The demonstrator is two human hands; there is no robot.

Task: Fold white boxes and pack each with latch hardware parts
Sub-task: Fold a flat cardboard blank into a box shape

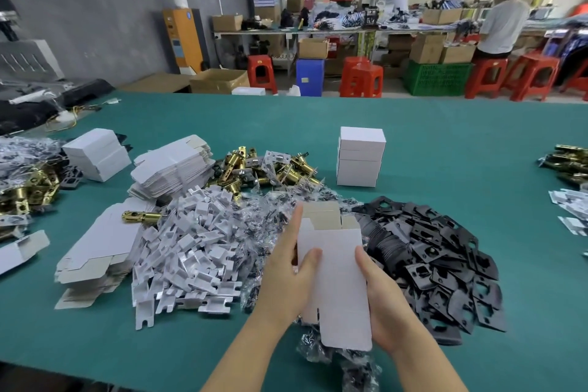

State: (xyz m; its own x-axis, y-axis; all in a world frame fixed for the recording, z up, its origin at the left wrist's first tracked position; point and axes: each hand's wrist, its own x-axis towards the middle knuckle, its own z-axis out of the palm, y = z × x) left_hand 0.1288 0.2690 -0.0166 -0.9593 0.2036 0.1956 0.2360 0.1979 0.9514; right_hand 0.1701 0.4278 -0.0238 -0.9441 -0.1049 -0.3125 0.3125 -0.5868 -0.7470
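Both forearms enter from 6 o'clock and meet around a white box, held above the green table at roughly 5 o'clock of centre. Left hand grips the box's left edge, thumb on the front panel and forefinger straight along the side. Right hand curls round the right edge with its thumb on the panel. Top flaps at 12 o'clock of the box stand unfolded, showing the grey inner board; the bottom tab hangs loose toward the camera.

Parts lie heaped beneath and around the box: white plastic pieces at 9 o'clock, black plates at 3 o'clock, bagged small hardware at 11 o'clock and directly below, brass latches farther at 12 o'clock. Flat box blanks lie stacked at 10 o'clock; finished boxes stand at 1 o'clock.

Likely risks: squeezing the thin board unevenly may crease a panel rather than square the sleeve. With the bottom tab untucked, any part dropped in would probably fall through. Because the heaps crowd and overlap, the bags could snag the loose tab, and a wrong or duplicate part could be picked.
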